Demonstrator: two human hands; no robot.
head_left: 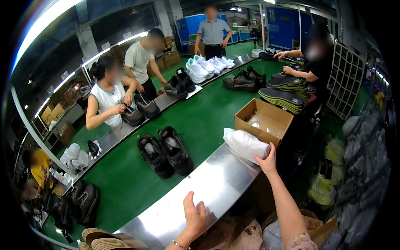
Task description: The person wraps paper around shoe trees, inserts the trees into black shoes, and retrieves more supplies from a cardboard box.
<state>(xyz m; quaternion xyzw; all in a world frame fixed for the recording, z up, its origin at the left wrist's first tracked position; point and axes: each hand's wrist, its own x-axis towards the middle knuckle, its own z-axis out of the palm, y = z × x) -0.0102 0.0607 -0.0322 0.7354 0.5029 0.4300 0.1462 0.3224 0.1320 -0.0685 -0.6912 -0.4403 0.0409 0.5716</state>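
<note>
head view, right hand (267, 161) against white bundle (245, 143), left hand (195, 214) half-curled

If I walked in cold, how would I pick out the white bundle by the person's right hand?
Start at the long green conveyor belt, then follow the shiny metal ledge along its near side toward an open cardboard box. The white bundle lies just this side of the box, the person's right hand touching its right end. Its white wrapping sets it apart from the brown box.
</note>
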